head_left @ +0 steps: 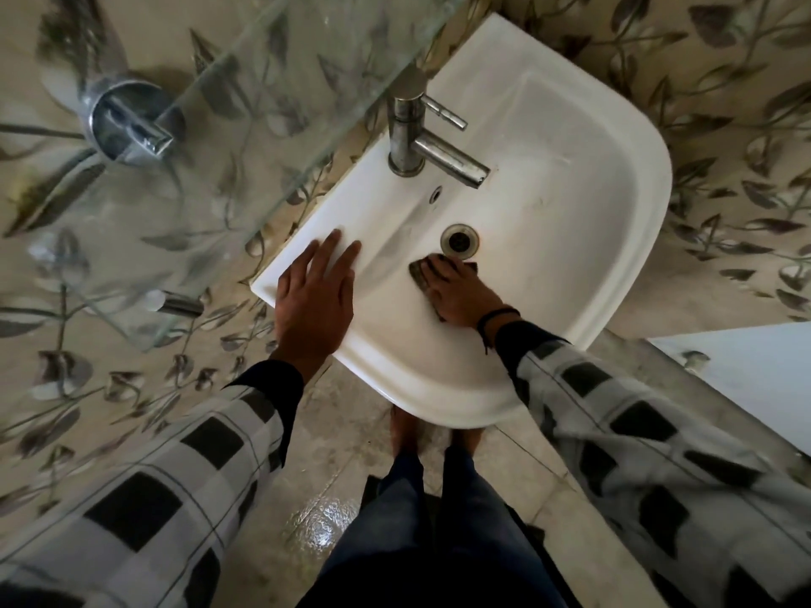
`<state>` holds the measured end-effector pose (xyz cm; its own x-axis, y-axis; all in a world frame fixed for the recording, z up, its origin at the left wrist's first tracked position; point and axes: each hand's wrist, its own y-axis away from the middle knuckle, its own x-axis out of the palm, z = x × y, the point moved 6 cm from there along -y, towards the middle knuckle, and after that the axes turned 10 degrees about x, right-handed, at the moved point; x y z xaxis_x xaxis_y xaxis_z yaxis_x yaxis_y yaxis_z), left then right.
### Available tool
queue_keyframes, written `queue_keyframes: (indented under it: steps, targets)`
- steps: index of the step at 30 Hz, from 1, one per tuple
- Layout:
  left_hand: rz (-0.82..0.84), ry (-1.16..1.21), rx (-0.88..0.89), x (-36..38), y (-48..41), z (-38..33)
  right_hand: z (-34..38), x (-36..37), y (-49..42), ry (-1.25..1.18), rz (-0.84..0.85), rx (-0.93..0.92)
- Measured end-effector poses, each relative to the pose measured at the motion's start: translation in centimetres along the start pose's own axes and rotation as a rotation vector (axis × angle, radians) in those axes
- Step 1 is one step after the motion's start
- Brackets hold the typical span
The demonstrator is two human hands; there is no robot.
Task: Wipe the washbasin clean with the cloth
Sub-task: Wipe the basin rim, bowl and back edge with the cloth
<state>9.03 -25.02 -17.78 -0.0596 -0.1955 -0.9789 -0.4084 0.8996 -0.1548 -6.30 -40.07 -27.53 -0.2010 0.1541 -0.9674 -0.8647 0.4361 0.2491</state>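
Head view: mid-wipe, my right hand (456, 296) presses the cloth (417, 276) flat-fingered beside the drain (459, 240); left hand (316, 300) lies flat on the washbasin (649, 177) rim. The far bowl probably needs sweeping next.

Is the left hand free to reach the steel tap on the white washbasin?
Probably yes: the left hand lies flat on the white washbasin rim, nothing between it and the steel tap.
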Motion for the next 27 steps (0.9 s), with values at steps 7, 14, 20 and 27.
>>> queue_keyframes:
  steps: [7,14,20,27]
  targets:
    - [0.015,0.001,-0.009,0.0,0.0,-0.1,7.1,-1.6,0.1,-0.552,0.180,0.195]
    - [0.055,0.021,-0.019,-0.3,-0.1,-0.3,7.3,-4.2,7.1,-0.922,0.366,0.076]
    - [0.055,0.006,-0.017,-0.2,0.0,-0.3,-0.7,0.4,6.6,-0.056,0.433,-0.180]
    - [0.049,0.004,-0.013,-0.2,0.0,-0.2,6.0,-0.6,4.9,0.006,0.312,-0.372]
